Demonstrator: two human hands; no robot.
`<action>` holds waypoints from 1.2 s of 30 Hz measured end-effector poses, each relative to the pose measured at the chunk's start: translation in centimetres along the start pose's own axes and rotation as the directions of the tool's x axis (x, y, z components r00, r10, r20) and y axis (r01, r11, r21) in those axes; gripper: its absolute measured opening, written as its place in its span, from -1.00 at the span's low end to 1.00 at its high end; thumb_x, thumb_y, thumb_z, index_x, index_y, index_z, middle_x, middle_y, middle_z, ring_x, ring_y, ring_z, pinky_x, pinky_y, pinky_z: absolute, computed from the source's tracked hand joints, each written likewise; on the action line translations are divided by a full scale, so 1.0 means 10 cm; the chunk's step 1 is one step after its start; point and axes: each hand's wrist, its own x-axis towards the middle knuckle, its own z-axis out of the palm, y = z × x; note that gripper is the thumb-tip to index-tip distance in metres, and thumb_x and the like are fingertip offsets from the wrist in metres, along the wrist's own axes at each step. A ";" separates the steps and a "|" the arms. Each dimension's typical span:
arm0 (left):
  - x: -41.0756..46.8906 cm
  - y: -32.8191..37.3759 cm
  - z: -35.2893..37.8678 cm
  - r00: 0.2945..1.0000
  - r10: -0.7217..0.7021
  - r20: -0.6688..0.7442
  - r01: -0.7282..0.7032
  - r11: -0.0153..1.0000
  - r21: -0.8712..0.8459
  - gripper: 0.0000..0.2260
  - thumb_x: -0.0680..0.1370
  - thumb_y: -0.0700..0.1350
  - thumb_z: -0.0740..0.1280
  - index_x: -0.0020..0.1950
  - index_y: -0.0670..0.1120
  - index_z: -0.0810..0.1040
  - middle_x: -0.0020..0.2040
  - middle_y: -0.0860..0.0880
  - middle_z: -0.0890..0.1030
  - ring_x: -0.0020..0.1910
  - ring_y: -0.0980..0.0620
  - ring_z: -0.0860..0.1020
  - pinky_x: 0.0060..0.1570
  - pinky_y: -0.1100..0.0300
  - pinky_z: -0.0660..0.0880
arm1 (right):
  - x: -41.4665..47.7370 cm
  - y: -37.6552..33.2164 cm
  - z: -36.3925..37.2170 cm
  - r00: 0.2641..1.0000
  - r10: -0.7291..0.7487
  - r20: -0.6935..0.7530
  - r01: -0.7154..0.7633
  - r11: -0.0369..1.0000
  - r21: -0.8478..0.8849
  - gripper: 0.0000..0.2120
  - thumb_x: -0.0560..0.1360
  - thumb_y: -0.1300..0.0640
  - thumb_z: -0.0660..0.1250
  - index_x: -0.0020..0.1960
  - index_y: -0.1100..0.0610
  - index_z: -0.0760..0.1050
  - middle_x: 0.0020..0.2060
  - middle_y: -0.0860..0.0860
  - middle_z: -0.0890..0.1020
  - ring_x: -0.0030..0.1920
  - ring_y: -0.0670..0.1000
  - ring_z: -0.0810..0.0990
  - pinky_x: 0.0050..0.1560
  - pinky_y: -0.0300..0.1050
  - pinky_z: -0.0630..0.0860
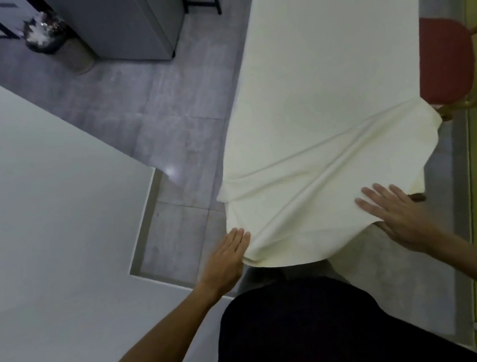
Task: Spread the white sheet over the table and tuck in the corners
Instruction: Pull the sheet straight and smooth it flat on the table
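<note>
— Over the long table, how does the white sheet [325, 87] lie?
— Smooth along the far stretch, creased in diagonal folds at the near end, where it hangs off the edge; a loose corner sticks out toward the red chair [444, 61].
— And the hands?
— Both open, fingers straight. The left hand [227, 253] touches the sheet's near-left corner with its fingertips; the right hand [394, 211] lies flat, palm down, on the near-right part.
</note>
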 end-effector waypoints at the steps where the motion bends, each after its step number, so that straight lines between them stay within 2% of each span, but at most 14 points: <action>1: -0.03 0.08 0.05 0.999 0.002 0.053 -0.001 1.000 -0.029 -0.46 0.49 -0.30 0.35 0.47 -0.24 0.39 0.40 -0.25 0.48 0.38 -0.25 0.47 0.35 -0.15 0.43 | 0.01 -0.02 0.01 1.000 0.016 -0.006 -0.016 1.000 0.011 -0.47 0.67 -0.07 -0.01 0.58 0.11 0.21 0.52 0.21 0.35 0.51 0.29 0.30 0.49 0.28 0.17; 5: -0.02 0.31 0.13 0.970 -0.093 0.227 0.111 0.992 -0.068 -0.43 0.62 -0.20 0.23 0.61 -0.13 0.11 0.59 -0.14 0.19 0.56 -0.13 0.21 0.52 0.01 0.19 | 0.00 -0.11 0.01 0.996 0.084 -0.004 -0.083 0.995 0.060 -0.45 0.71 -0.10 -0.13 0.56 0.18 0.24 0.50 0.21 0.39 0.47 0.28 0.38 0.46 0.27 0.22; 7: 0.05 0.39 0.11 0.961 -0.121 0.250 0.140 0.988 -0.058 -0.42 0.64 -0.16 0.21 0.62 -0.15 0.06 0.61 -0.15 0.14 0.57 -0.14 0.17 0.54 0.01 0.16 | 0.00 -0.15 -0.01 0.995 0.098 -0.013 -0.097 0.994 0.057 -0.43 0.70 -0.10 -0.11 0.55 0.21 0.27 0.49 0.21 0.40 0.46 0.29 0.39 0.46 0.26 0.22; 10: 0.11 0.42 0.06 0.972 -0.023 0.235 0.039 0.997 -0.063 -0.40 0.60 -0.14 0.27 0.59 -0.24 0.11 0.58 -0.24 0.19 0.54 -0.22 0.22 0.52 -0.06 0.21 | 0.00 -0.16 -0.03 0.996 0.091 -0.007 -0.091 0.996 0.027 -0.43 0.61 -0.01 0.09 0.54 0.23 0.30 0.49 0.20 0.40 0.45 0.29 0.41 0.47 0.23 0.19; 13: 0.26 0.42 -0.02 0.978 0.159 0.137 -0.154 0.987 -0.050 -0.29 0.55 0.09 0.35 0.57 -0.22 0.18 0.56 -0.25 0.23 0.53 -0.23 0.25 0.49 -0.13 0.27 | -0.03 -0.16 -0.08 0.997 0.077 0.008 -0.077 0.997 -0.018 -0.41 0.57 0.03 0.09 0.56 0.21 0.27 0.51 0.19 0.38 0.48 0.27 0.37 0.50 0.21 0.14; 15: 0.48 0.50 -0.16 0.974 0.220 0.060 -0.218 0.975 -0.049 -0.25 0.52 0.19 0.37 0.54 -0.22 0.24 0.53 -0.25 0.30 0.50 -0.22 0.29 0.48 -0.09 0.27 | -0.06 -0.17 -0.09 0.998 0.071 -0.002 -0.071 0.997 -0.034 -0.43 0.58 0.04 0.06 0.53 0.23 0.32 0.49 0.20 0.41 0.46 0.28 0.40 0.49 0.19 0.13; 18: 0.90 0.67 -0.40 0.969 0.249 -0.002 -0.249 0.968 -0.032 -0.28 0.54 0.21 0.34 0.53 -0.23 0.28 0.49 -0.24 0.36 0.47 -0.20 0.34 0.46 -0.11 0.30 | -0.09 -0.19 -0.12 0.997 0.067 -0.028 -0.069 0.996 -0.050 -0.47 0.57 0.09 0.09 0.48 0.27 0.38 0.45 0.22 0.46 0.41 0.30 0.47 0.46 0.18 0.13; 22: 1.41 0.99 -0.60 0.933 0.361 0.003 -0.361 0.932 -0.018 -0.31 0.56 0.16 0.34 0.54 -0.23 0.27 0.52 -0.22 0.34 0.50 -0.20 0.30 0.49 -0.10 0.24 | -0.11 -0.26 -0.22 0.994 0.105 -0.031 -0.106 0.993 -0.056 -0.53 0.53 0.28 0.35 0.43 0.32 0.45 0.40 0.25 0.50 0.39 0.34 0.48 0.44 0.29 0.31; 25: 1.72 1.31 -0.64 0.889 0.457 0.004 -0.457 0.889 0.025 -0.30 0.58 0.17 0.32 0.56 -0.22 0.23 0.54 -0.22 0.29 0.53 -0.19 0.25 0.53 -0.05 0.17 | -0.24 -0.24 -0.22 0.992 0.113 -0.061 -0.121 0.981 -0.150 -0.58 0.49 0.16 0.20 0.25 0.31 0.60 0.21 0.24 0.65 0.23 0.29 0.63 0.25 0.34 0.49; 27: 1.87 1.51 -0.59 0.882 0.472 0.016 -0.472 0.881 0.039 -0.29 0.59 0.19 0.29 0.58 -0.20 0.19 0.57 -0.19 0.24 0.56 -0.16 0.20 0.54 0.00 0.10 | -0.40 -0.20 -0.09 0.990 0.112 -0.089 -0.128 0.973 -0.193 -0.64 0.45 0.17 0.33 0.19 0.30 0.63 0.13 0.22 0.68 0.16 0.27 0.66 0.20 0.33 0.53; 29: 1.99 1.71 -0.49 0.871 0.490 0.019 -0.491 0.870 0.055 -0.27 0.58 0.20 0.29 0.59 -0.19 0.18 0.58 -0.19 0.22 0.57 -0.15 0.17 0.55 0.00 0.08 | -0.63 -0.20 0.06 0.988 0.105 -0.111 -0.126 0.970 -0.207 -0.63 0.46 0.16 0.40 0.22 0.30 0.61 0.16 0.24 0.67 0.20 0.28 0.64 0.27 0.31 0.49; 32: 2.16 1.93 -0.31 0.846 0.527 0.084 -0.533 0.840 0.100 -0.25 0.58 0.20 0.30 0.60 -0.19 0.13 0.60 -0.19 0.16 0.59 -0.16 0.11 0.56 -0.05 0.08 | -0.90 -0.13 0.30 0.994 0.066 -0.084 -0.081 0.977 -0.195 -0.56 0.51 0.09 0.22 0.27 0.30 0.58 0.22 0.25 0.63 0.25 0.29 0.61 0.30 0.31 0.47; 34: 2.25 2.03 -0.22 0.851 0.513 0.114 -0.525 0.841 0.129 -0.23 0.57 0.19 0.31 0.61 -0.19 0.10 0.61 -0.20 0.13 0.60 -0.18 0.07 0.57 -0.08 0.06 | -0.87 -0.06 0.29 0.998 0.063 -0.009 -0.064 0.990 -0.130 -0.51 0.49 0.05 0.39 0.34 0.29 0.53 0.29 0.24 0.60 0.32 0.27 0.56 0.35 0.27 0.43; 36: 2.32 2.08 -0.16 0.869 0.479 0.127 -0.494 0.854 0.161 -0.24 0.58 0.17 0.31 0.61 -0.18 0.08 0.61 -0.21 0.10 0.60 -0.19 0.05 0.57 -0.10 0.04 | -0.78 0.02 0.25 0.997 0.057 0.046 -0.056 0.998 -0.015 -0.32 0.51 -0.12 0.41 0.49 0.24 0.39 0.43 0.22 0.47 0.47 0.25 0.40 0.49 0.19 0.26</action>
